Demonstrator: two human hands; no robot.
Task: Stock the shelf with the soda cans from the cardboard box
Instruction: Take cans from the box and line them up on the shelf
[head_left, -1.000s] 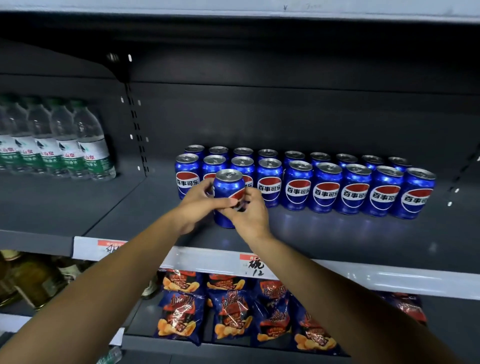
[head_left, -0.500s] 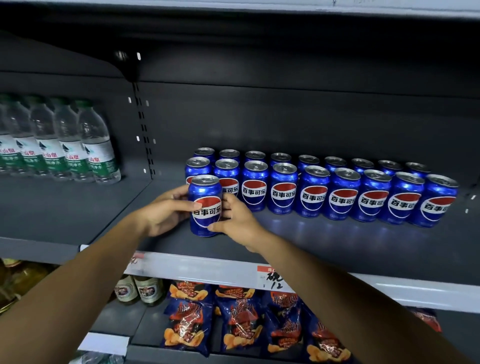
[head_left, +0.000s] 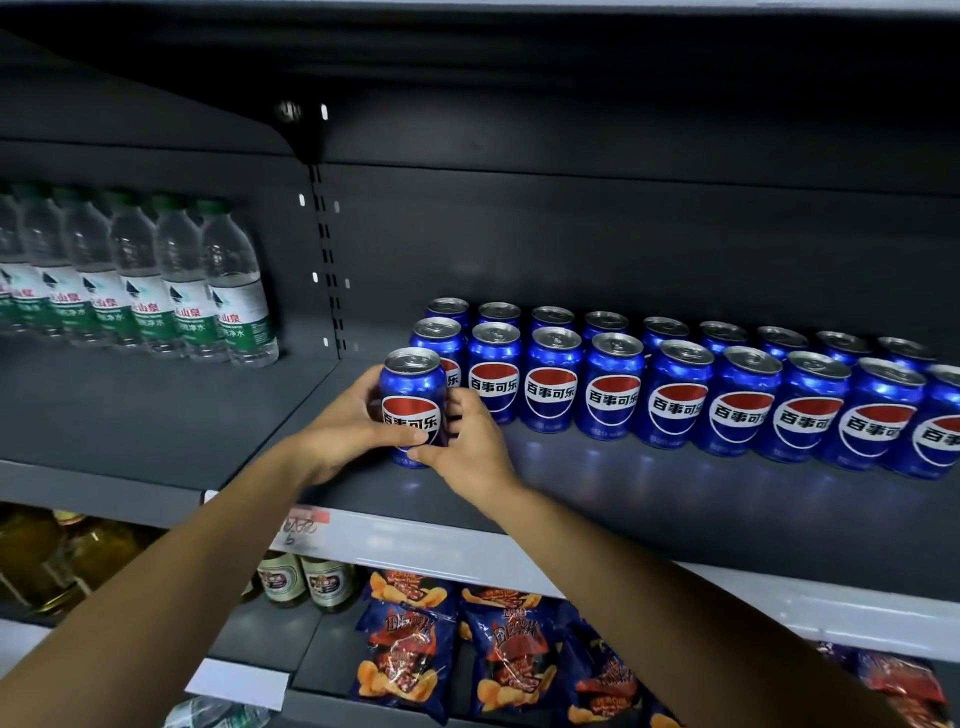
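Note:
A blue soda can with a red, white and blue logo stands upright on the dark grey shelf, just in front of the left end of the stocked cans. My left hand wraps its left side and my right hand grips its right side and lower front. Behind it, two rows of several identical cans run to the right edge of the view, logos facing out. The cardboard box is out of sight.
Several green-labelled water bottles stand on the neighbouring shelf to the left, past a slotted upright. Below are chip bags, two small cans and yellow bottles. A white price rail edges the shelf front.
Both hands have carried the can leftward, from the third column to the left end of the rows, and turned its logo to face out. The view shifted left.

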